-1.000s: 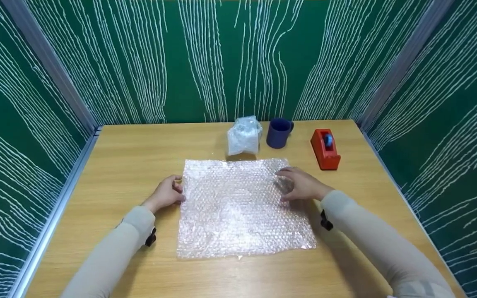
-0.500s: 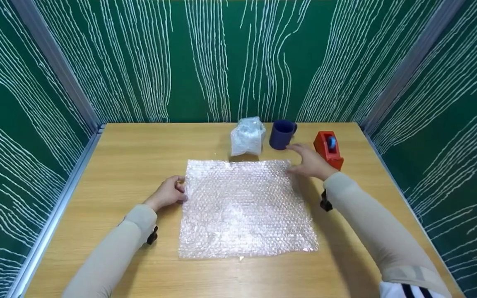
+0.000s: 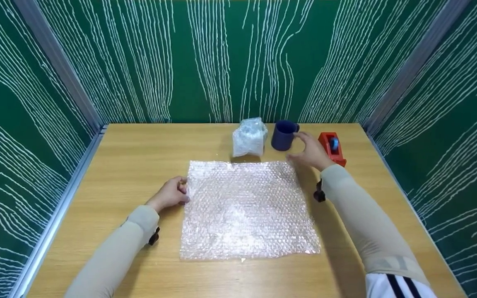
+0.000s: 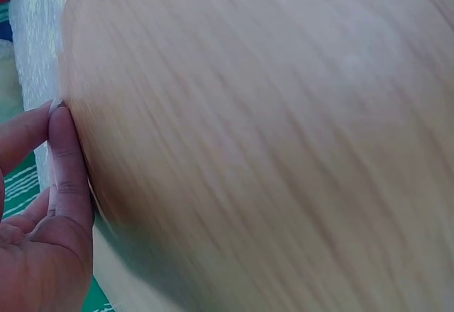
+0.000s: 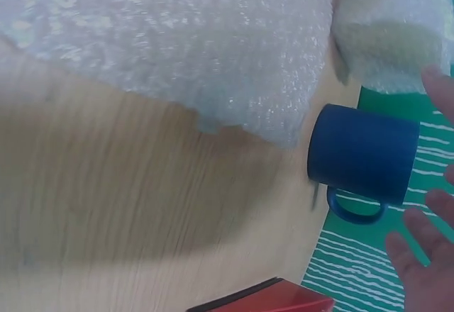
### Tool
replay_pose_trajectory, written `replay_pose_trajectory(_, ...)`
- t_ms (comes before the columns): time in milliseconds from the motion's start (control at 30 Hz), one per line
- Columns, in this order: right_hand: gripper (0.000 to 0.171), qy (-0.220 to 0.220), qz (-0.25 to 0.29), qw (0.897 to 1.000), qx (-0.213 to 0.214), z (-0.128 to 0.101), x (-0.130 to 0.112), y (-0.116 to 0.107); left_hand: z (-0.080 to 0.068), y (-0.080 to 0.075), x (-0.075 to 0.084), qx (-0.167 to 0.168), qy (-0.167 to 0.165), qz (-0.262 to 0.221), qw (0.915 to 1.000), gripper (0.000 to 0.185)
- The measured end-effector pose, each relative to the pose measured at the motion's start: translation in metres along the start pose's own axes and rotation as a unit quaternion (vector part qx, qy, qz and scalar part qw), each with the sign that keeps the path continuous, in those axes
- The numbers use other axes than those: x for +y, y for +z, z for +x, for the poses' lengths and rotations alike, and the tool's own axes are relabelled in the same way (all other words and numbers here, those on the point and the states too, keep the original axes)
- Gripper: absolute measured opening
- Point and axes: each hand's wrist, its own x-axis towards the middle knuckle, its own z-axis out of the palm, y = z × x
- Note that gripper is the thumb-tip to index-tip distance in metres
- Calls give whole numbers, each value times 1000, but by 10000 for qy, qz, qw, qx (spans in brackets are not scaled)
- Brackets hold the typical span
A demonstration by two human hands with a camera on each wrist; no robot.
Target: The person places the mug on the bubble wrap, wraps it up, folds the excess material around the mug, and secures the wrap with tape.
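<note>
A sheet of bubble wrap [image 3: 246, 211] lies flat in the middle of the wooden table. My left hand [image 3: 170, 193] is at its left edge; in the left wrist view thumb and finger [image 4: 69, 156] pinch that edge. Behind the sheet to the right stands a dark blue mug [image 3: 283, 135], upright, its handle toward the right. Just in front of the mug and to its right hovers my right hand [image 3: 314, 154], fingers and thumb spread with nothing between them. The right wrist view shows the mug [image 5: 363, 154] apart from the fingers [image 5: 425, 232].
A bubble-wrapped bundle [image 3: 249, 138] sits left of the mug, behind the sheet. Partly behind my right hand stands a red tape dispenser [image 3: 332, 147] with a blue roll. Green walls with white lines [image 3: 201, 62] enclose the table's back and sides.
My right hand has left the right part of the bubble wrap and moved away from me, up to the mug. The left hand has stayed at the left edge.
</note>
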Motion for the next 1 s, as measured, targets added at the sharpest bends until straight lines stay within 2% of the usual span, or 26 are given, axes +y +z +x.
replay_pose_trajectory(267,95,456,430,9980,100,18,1,3,1,-1,1,-18,42,94,9999,71)
replay_pose_trajectory(633,93,555,744,9956,-126,33,-13,8,-1,-2,0,-24,23,-40,10000,74)
replay_pose_trajectory(800,88,557,733,9957,-41,44,-8,14,0,-1,0,-3,95,-157,9998,74)
replay_pose_trajectory(1000,77,546,615,9965,-146,58,-4,20,1,-1,-1,30,114,-23,9999,75)
